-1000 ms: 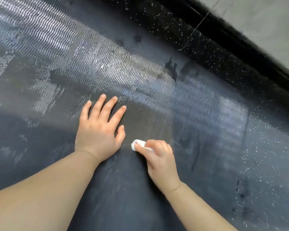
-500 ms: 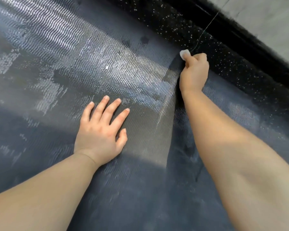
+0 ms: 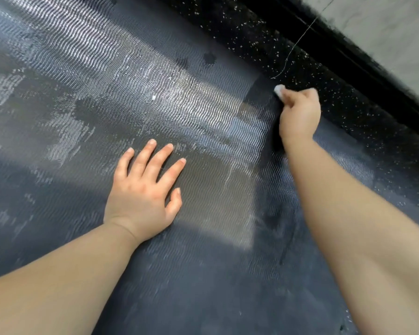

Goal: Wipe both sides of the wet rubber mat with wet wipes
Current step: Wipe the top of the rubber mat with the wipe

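A dark rubber mat (image 3: 87, 76) with a wavy ribbed surface fills most of the view, shiny with water in patches. My left hand (image 3: 144, 193) lies flat on it with fingers spread, palm down, near the middle. My right hand (image 3: 299, 112) is stretched out to the mat's far edge, closed around a small wadded white wet wipe (image 3: 279, 91) that pokes out past the knuckles and touches the mat. A darker streak runs on the mat from the wipe back along my right forearm.
Beyond the mat's far edge is a black speckled floor strip (image 3: 336, 97), then a black border and a grey concrete surface (image 3: 385, 32) at the top right. A thin thread (image 3: 298, 42) lies across the speckled strip.
My right hand swept the wipe from beside my left hand out to the mat's far edge, leaving a darker streak; over the last half second it has stayed there. The left hand stayed planted.
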`<state>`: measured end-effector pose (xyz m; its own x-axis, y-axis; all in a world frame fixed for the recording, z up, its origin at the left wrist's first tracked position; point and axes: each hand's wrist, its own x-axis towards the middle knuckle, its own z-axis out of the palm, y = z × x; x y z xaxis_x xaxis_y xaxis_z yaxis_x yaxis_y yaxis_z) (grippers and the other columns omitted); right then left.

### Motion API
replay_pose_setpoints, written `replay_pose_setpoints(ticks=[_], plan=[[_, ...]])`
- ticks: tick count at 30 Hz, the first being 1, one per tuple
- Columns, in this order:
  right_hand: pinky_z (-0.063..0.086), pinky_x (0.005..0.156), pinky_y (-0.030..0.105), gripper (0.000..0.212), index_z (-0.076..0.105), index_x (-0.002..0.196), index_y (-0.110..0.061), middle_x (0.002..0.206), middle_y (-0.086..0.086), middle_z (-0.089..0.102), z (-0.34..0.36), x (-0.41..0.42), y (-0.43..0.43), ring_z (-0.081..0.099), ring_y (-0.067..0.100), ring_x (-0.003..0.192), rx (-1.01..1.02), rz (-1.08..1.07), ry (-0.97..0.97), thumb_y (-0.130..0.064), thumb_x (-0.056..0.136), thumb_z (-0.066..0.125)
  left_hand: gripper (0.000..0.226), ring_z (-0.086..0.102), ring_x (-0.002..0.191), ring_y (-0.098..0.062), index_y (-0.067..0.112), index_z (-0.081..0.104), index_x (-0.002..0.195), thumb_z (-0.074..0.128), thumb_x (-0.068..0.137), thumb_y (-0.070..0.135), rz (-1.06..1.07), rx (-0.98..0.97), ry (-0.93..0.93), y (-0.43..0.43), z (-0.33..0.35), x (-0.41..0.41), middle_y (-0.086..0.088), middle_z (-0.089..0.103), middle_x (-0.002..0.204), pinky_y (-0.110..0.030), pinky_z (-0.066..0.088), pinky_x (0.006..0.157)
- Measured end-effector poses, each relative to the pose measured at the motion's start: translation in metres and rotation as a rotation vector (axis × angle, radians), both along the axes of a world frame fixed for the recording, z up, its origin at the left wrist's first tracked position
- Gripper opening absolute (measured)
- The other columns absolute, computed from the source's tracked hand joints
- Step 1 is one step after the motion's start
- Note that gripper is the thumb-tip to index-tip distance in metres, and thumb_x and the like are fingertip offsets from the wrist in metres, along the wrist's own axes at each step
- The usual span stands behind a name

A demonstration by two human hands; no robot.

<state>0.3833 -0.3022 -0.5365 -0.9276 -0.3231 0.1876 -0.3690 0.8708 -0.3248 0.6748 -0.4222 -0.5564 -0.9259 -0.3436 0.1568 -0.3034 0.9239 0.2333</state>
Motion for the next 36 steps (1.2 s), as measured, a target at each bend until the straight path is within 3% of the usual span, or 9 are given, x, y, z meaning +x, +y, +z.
replay_pose_setpoints(ticks=[3,8,15,19,23,25,29,32,36], plan=[[0.037,0.069,0.011,0.027,0.067,0.106,-0.011,0.078,-0.014,0.045,-0.005,-0.001,-0.013,0.044,-0.014,0.071,-0.083,-0.189,-0.004,-0.030,0.092,0.054,0.046,0.046,0.128,-0.037,0.015,0.064,0.121,0.046,0.083,0.033,0.001,0.007,0.004,0.000,0.000,0.000,-0.013,0.054,0.134,-0.055,0.031,0.105],[0.044,0.070,0.036,0.025,0.071,0.105,-0.015,0.091,0.012,0.058,-0.004,0.118,0.030,0.054,0.030,0.081,-0.047,0.212,0.016,-0.006,0.088,0.056,0.047,0.045,0.128,-0.037,0.016,0.064,0.122,0.046,0.082,0.033,0.000,0.021,-0.021,-0.001,0.002,-0.001,-0.013,0.053,0.135,-0.056,0.031,0.105],[0.046,0.062,0.031,0.027,0.074,0.097,-0.009,0.080,0.015,0.059,0.008,0.137,0.056,0.055,0.025,0.070,0.017,0.643,-0.045,-0.006,0.084,0.051,0.047,0.045,0.129,-0.036,0.016,0.064,0.122,0.045,0.083,0.033,0.000,0.027,-0.036,0.000,0.001,0.000,-0.012,0.053,0.136,-0.056,0.030,0.105],[0.037,0.069,0.019,0.031,0.069,0.101,-0.006,0.082,-0.012,0.045,0.000,0.040,-0.008,0.039,-0.004,0.077,-0.043,0.209,-0.012,-0.032,0.091,0.056,0.047,0.045,0.129,-0.036,0.016,0.063,0.123,0.045,0.083,0.033,-0.002,0.019,-0.038,-0.001,0.001,0.000,-0.012,0.053,0.136,-0.055,0.030,0.105],[0.034,0.071,0.011,0.023,0.065,0.105,-0.014,0.086,-0.014,0.048,-0.007,0.002,-0.047,0.046,0.001,0.078,-0.085,-0.117,0.026,-0.028,0.092,0.053,0.047,0.045,0.129,-0.036,0.016,0.063,0.123,0.046,0.082,0.033,-0.003,0.011,-0.038,0.000,0.002,0.000,-0.012,0.053,0.135,-0.055,0.031,0.105],[0.037,0.073,0.024,0.016,0.065,0.096,-0.014,0.084,-0.009,0.050,-0.004,0.027,-0.052,0.048,0.009,0.077,-0.122,-0.152,-0.001,-0.024,0.090,0.054,0.047,0.045,0.129,-0.036,0.017,0.064,0.122,0.046,0.082,0.033,-0.003,0.011,-0.037,0.000,0.003,-0.001,-0.012,0.053,0.135,-0.055,0.031,0.104],[0.046,0.064,0.036,0.025,0.072,0.101,-0.009,0.084,0.017,0.059,-0.002,0.122,-0.016,0.056,0.031,0.074,-0.087,0.360,0.045,0.002,0.081,0.061,0.048,0.046,0.128,-0.036,0.017,0.064,0.122,0.045,0.081,0.033,0.001,0.025,-0.047,-0.001,0.004,-0.002,-0.012,0.053,0.135,-0.056,0.032,0.104],[0.047,0.062,0.036,0.033,0.067,0.110,-0.017,0.085,0.010,0.062,0.002,0.181,0.025,0.057,0.029,0.066,-0.021,0.582,-0.054,-0.002,0.083,0.055,0.049,0.045,0.129,-0.035,0.016,0.064,0.122,0.045,0.081,0.034,0.004,0.036,-0.050,-0.001,0.004,-0.001,-0.012,0.053,0.136,-0.056,0.032,0.104],[0.048,0.057,0.036,0.028,0.069,0.106,-0.016,0.081,0.012,0.064,0.008,0.138,0.019,0.060,0.028,0.064,0.014,0.792,0.025,-0.002,0.081,0.064,0.048,0.045,0.129,-0.035,0.016,0.064,0.122,0.045,0.082,0.033,-0.001,0.033,-0.049,-0.001,0.003,-0.001,-0.012,0.053,0.136,-0.056,0.032,0.104]])
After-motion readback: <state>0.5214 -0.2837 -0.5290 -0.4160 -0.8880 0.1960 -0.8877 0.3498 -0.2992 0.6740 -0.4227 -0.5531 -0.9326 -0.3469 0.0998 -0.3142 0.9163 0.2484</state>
